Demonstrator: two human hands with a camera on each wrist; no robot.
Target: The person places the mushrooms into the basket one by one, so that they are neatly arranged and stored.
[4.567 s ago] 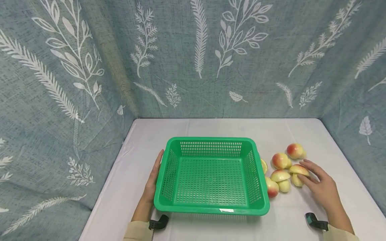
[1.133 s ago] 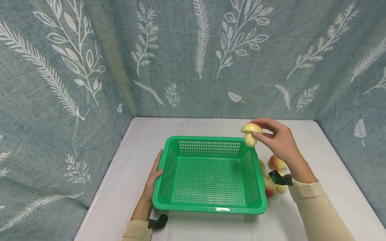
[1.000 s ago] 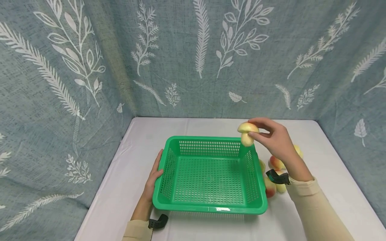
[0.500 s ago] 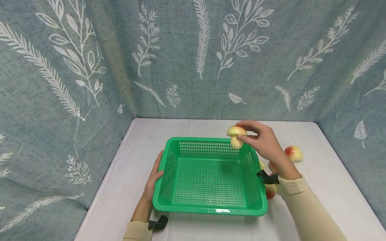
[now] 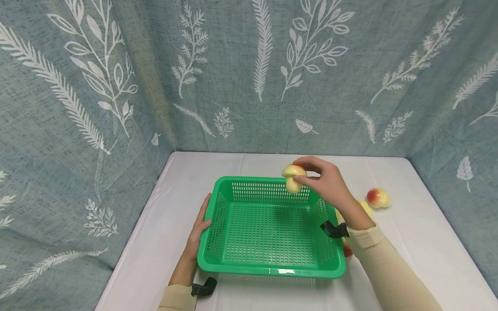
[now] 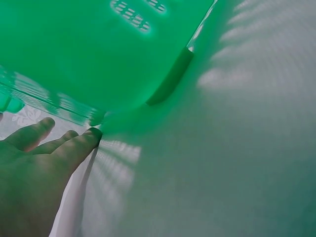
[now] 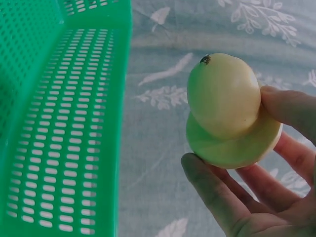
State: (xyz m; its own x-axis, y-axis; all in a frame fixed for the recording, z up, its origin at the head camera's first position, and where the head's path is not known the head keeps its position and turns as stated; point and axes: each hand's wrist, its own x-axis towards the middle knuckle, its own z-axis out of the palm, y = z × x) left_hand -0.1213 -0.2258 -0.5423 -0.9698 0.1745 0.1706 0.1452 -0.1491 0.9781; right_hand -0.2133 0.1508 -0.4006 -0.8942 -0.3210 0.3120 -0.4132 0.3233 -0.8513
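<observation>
Between the thumb and fingers of my right hand is a mushroom with a red-and-yellow cap and pale stem. It is held upright, overlapping the far right part of a green plastic basket in the head view. In the right wrist view, the stem's dark-tipped end faces the camera and the mushroom is beside the basket wall. My left hand rests along the basket's left side, thumb at the rim. The left wrist view shows its straight fingers against the basket's side.
Right of the basket, another mushroom lies on the white-covered table. Several more red-and-yellow pieces are partly hidden behind my right forearm. A blue-grey curtain with white leaf prints stands around the table.
My right hand took the mushroom from the group at the right, lifted it and carried it left to the basket's far side. The left hand stays at the basket.
</observation>
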